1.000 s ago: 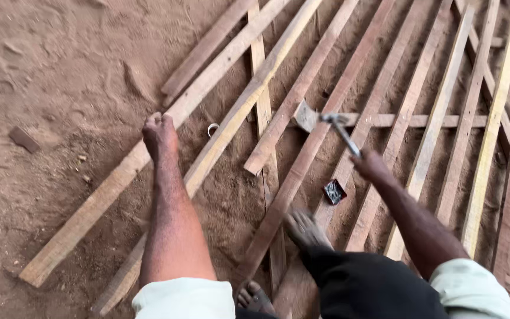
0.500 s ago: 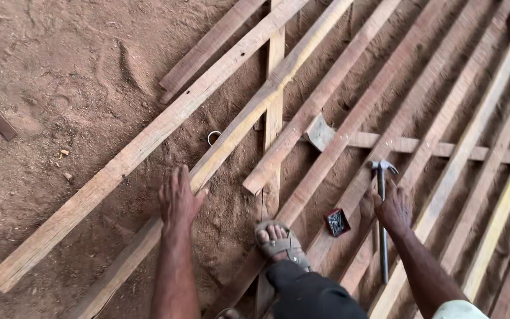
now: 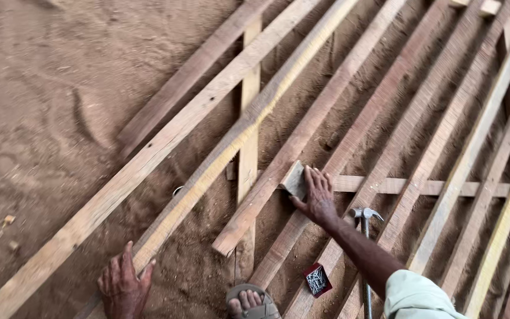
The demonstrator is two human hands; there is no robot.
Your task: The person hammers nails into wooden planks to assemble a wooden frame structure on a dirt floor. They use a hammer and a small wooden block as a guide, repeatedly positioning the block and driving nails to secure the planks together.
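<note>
The left hand [image 3: 124, 287] is resting flat and empty, fingers spread, on the dirt at the near end of a long slat [image 3: 208, 177], well to the left of the hammer [image 3: 365, 248]; it is probably propping the person's weight as they are leaning forward. Between that hand and the hammer, a sandalled foot [image 3: 254, 300] is poking in at the bottom edge, apparently steadying the stance. Just left of the hammer, a small red box [image 3: 317, 279] is lying open on the ground among the slats, holding a loose heap of nails, likely set there to be within easy reach. Above and slightly left of the hammer's head, the right hand [image 3: 316, 195] is reaching out, its fingers laid over a small wooden block [image 3: 294, 179] that is sitting at the end of a thin cross strip; whether it is actually gripping the block, I cannot tell. The hammer itself is lying released on the slats beside the right forearm.
</note>
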